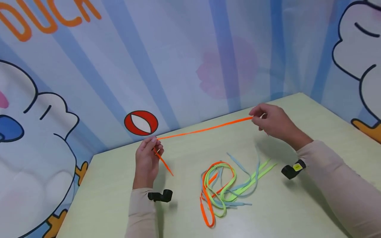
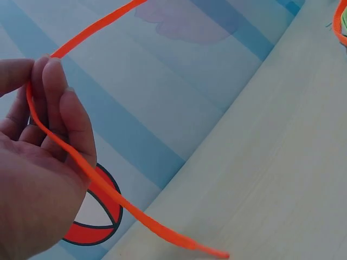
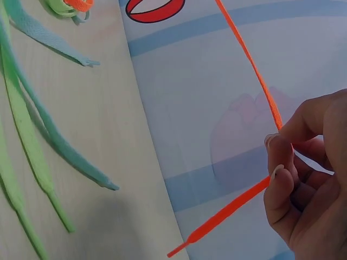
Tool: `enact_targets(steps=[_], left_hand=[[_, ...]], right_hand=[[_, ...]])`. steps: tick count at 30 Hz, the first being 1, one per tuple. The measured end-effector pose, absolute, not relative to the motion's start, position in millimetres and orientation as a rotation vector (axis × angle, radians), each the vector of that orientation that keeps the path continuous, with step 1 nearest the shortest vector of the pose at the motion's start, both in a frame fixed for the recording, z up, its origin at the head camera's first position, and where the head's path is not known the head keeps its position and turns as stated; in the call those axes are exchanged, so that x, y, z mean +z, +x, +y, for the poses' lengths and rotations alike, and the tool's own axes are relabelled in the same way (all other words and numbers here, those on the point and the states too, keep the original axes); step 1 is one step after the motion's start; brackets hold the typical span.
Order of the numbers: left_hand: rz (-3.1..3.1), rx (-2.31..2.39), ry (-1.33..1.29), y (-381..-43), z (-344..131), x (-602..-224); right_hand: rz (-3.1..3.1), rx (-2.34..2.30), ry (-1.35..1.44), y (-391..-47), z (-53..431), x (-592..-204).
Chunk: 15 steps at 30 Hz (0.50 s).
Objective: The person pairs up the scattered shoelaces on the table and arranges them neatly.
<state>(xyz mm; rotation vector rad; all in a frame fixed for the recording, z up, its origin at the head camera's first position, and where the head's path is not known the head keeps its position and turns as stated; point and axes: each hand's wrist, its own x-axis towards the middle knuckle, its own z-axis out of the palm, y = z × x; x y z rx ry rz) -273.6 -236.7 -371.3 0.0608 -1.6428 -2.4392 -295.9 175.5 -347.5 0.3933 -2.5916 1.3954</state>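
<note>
"Where's the orange lace [image 1: 205, 130]?"
"Taut beyond the lace pile [image 1: 233, 195], pinched near its ends by the left hand [image 1: 148, 158] and right hand [image 1: 272, 122]."
"Risk?"
"A loosened pinch could drop it there, tangling it."

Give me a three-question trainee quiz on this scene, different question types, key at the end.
1. Multiple choice: what colour is the lace stretched between the left hand and the right hand? A: white. B: orange. C: purple.
2. True or false: the left hand holds nothing.
3. Fill in the blank: the pile of laces on the table mixes orange, light blue and ____.

Key: 1. B. 2. False; it pinches the lace. 3. Green.
</note>
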Motion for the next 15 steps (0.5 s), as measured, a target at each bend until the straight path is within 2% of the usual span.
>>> enact_targets(steps=[15], left_hand=[[-1.883,-2.300,0.157,-279.6,-253.1,-359.3]], right_hand=[[-2.670,1.276,0.406,-309.6,170.4,-348.0]])
